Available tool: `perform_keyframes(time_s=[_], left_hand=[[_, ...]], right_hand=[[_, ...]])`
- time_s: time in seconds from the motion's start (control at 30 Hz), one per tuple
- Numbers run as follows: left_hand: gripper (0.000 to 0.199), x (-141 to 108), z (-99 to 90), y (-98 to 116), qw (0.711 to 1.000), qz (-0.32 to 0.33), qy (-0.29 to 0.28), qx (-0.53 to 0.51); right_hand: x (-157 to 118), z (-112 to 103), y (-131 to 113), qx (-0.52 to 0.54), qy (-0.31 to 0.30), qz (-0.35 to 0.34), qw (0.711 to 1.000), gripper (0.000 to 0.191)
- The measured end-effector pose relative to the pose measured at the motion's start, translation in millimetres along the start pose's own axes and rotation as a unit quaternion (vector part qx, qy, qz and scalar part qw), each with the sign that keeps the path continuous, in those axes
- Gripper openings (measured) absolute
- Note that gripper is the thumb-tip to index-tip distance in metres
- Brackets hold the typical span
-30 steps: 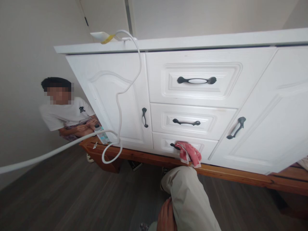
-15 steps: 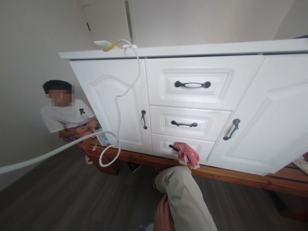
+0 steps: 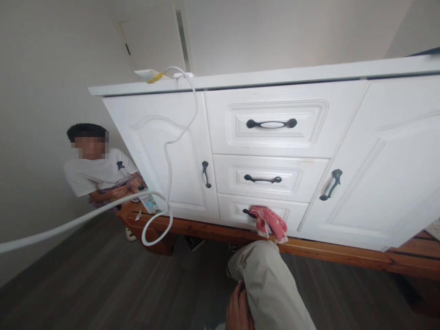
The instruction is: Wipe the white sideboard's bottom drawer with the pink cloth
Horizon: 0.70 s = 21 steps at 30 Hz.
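My left hand (image 3: pixel 239 308) is at the bottom edge, against the inner side of my bent knee in beige trousers (image 3: pixel 271 279). Its fingers lie stretched out along the cloth, and nothing shows in them. Part of the hand is cut off by the frame. My right hand is out of view. Ahead stands a white cabinet (image 3: pixel 185 183) with closed doors and drawers. A red-pink cloth (image 3: pixel 270 223) hangs over the bottom drawer handle, covering most of it. Above it are the middle drawer handle (image 3: pixel 263 179) and top drawer handle (image 3: pixel 271 124).
A white cable (image 3: pixel 168 160) drops from the cabinet top and loops across the left foreground. The cabinet stands on a wooden bench (image 3: pixel 326 250). At left, a person in a white shirt (image 3: pixel 92 174) sits near a bottle (image 3: pixel 150 201). Below is dark floor (image 3: pixel 113 284).
The view has shifted slightly, so the cabinet's left side and the person sit a little lower. My left hand stays against the knee. The cloth still hangs on the handle.
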State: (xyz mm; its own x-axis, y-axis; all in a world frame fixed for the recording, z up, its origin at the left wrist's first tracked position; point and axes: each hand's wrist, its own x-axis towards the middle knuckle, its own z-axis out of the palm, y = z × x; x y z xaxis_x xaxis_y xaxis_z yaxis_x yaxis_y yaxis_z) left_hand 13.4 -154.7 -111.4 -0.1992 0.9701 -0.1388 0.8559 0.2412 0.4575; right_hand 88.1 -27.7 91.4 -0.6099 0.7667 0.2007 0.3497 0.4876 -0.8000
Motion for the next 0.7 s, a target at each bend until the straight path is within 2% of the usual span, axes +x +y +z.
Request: perform_keyframes(time_s=[0.1, 0.2, 0.3, 0.37, 0.43, 0.63, 0.7], left_hand=[[0.081, 1, 4.3, -1, 1.000, 0.004, -0.014, 0.016], [0.083, 1, 5.1, -2, 0.999, 0.009, -0.025, 0.019], [0.080, 2, 4.7, -1, 0.999, 0.012, -0.035, 0.005], [0.078, 2, 5.3, 1, 0.999, 0.024, -0.048, -0.008], [0.078, 3, 7.8, 2, 0.997, 0.039, -0.060, -0.018], [0.078, 4, 24.3, 6, 0.997, 0.039, -0.064, -0.037], [0.074, 3, 31.4, 7, 0.997, 0.042, -0.056, -0.041]], right_hand=[[5, -13, 1, 0.007, -0.003, -0.004, 1.000, 0.033], [18, -47, 8, 0.007, 0.010, 0.001, 1.000, 0.014], [31, -81, 16, -0.007, 0.049, 0.017, 0.999, 0.018], [37, -94, 20, -0.026, 0.073, 0.035, 0.996, 0.027], [41, -98, 23, -0.040, 0.078, 0.048, 0.995, 0.036], [53, -85, 34, -0.041, 0.073, 0.054, 0.995, 0.020], [57, -82, 39, -0.038, 0.083, 0.050, 0.995, 0.025]])
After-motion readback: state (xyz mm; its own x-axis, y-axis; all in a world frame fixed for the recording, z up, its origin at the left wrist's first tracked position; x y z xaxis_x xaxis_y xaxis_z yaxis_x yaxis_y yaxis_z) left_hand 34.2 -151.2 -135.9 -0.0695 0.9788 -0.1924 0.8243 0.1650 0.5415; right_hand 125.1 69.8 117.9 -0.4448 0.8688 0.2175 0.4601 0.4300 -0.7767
